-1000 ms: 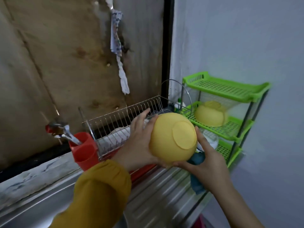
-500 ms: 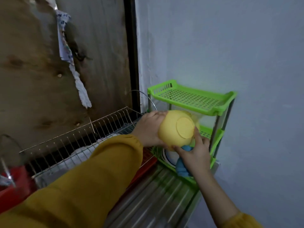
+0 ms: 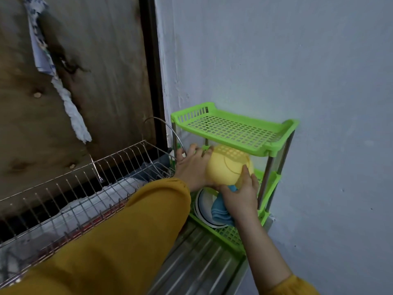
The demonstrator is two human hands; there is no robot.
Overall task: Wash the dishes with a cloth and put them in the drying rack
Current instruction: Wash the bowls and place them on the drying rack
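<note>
Yellow bowl (image 3: 229, 167) held upside down inside rack (image 3: 234, 128), just under its top shelf. The left hand (image 3: 192, 167) cups the bowl's side, fingers curved round it. The right hand (image 3: 242, 194) props the base with one finger and grips the cloth (image 3: 221, 211). Bowl is probably light, stiff plastic, slick if wet, so best held by both sides.

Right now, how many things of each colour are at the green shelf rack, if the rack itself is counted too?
Yellow: 1, the bowl, held at the middle shelf.
Blue: 1, the cloth.
White: 1, the dark-rimmed dish on the bottom shelf.
Green: 1, the shelf rack.
Total: 4 that show plainly.
</note>
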